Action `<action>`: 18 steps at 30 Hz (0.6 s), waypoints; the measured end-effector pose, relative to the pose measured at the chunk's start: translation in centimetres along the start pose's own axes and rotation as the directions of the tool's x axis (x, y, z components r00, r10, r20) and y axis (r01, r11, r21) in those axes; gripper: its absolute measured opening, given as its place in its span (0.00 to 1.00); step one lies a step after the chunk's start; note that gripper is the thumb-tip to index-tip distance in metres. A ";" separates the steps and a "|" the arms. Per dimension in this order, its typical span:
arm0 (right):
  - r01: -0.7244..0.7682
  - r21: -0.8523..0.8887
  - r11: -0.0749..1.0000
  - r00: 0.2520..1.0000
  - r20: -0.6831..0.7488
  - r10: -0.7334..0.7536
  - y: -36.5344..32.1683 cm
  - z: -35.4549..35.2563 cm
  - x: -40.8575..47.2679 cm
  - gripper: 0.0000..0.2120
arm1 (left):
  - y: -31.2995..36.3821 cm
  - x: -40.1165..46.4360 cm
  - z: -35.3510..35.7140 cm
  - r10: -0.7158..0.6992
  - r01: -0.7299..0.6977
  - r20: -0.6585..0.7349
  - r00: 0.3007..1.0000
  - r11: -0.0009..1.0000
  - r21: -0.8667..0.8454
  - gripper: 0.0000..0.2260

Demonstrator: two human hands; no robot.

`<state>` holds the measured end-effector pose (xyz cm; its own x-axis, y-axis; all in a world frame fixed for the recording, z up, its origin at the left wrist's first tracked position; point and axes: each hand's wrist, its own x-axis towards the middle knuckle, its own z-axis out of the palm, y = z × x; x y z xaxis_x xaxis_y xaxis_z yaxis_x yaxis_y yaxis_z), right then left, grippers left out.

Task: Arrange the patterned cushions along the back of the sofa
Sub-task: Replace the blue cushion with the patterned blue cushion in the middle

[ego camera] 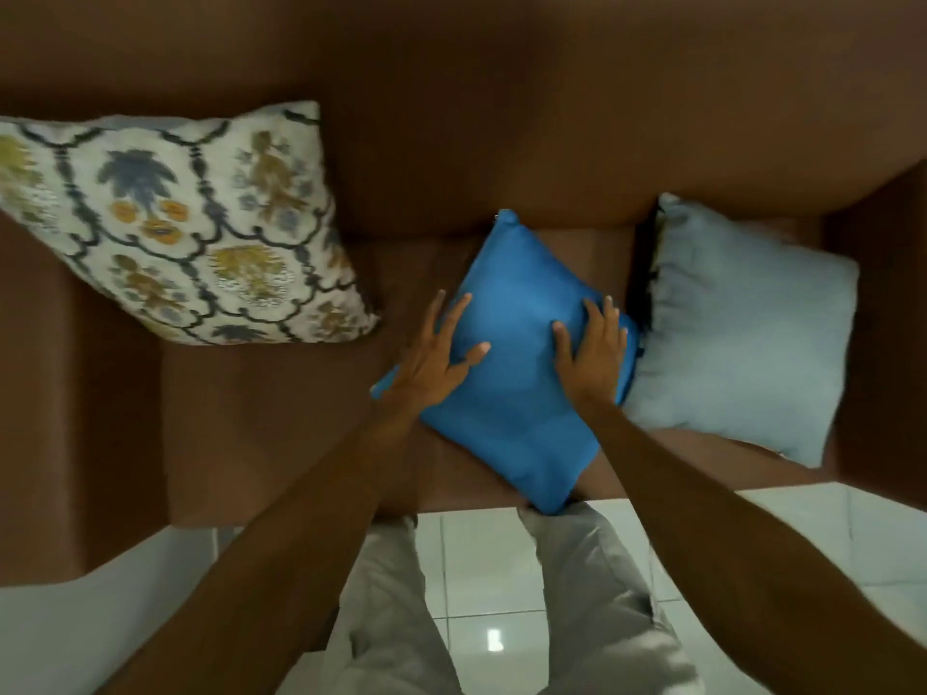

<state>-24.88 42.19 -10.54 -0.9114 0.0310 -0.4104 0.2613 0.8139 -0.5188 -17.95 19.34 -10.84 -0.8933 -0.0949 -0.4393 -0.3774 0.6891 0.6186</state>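
Patterned cushion (180,228): white ground with dark lattice lines and blue and ochre floral motifs; stands tilted at the left end of the seat, its upper edge leaning against the sofa back, its lower right corner near the middle of the seat.
Sofa (501,117): brown upholstery; back across the top, armrests at the far left and far right, seat between them.
Left hand (436,358): fingers spread wide and flat, palm pressed on the left edge of the blue cushion; not closed around it.
Blue cushion (521,393): plain bright blue, turned diamond-wise in the middle of the seat; top corner points at the sofa back, bottom corner overhangs the front edge of the seat.
Right hand (594,353): fingers extended, laid flat on the right side of the blue cushion; whether the fingertips curl over the edge cannot be told.
Pale blue cushion (742,328): plain, propped at the right end of the seat beside the right armrest; its left edge touches the blue cushion.
Trousers (396,619): light grey, legs standing before the sofa.
Floor (481,569): glossy white tiles.
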 end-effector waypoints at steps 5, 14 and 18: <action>-0.196 0.225 0.955 0.979 0.105 0.176 4.0 -1.9 -0.5 0.39 | -0.2 1.2 0.6 -0.210 0.210 0.150 0.966 0.978 0.017 0.35; -0.423 0.545 0.724 0.904 0.197 0.380 5.1 -3.1 -4.7 0.37 | -0.4 -2.9 -1.0 -0.308 0.311 0.230 0.923 0.950 0.024 0.37; -0.397 0.474 0.786 0.917 0.245 0.316 4.9 -4.4 -5.2 0.36 | 0.1 -2.9 -3.1 -0.347 0.370 0.307 0.886 0.929 -0.017 0.35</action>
<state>-20.23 48.62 -7.62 -0.6749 0.1431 -0.7239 0.7182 0.3527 -0.5998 -16.17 17.48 -7.46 -0.5856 -0.1028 -0.8041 -0.6851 0.5930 0.4231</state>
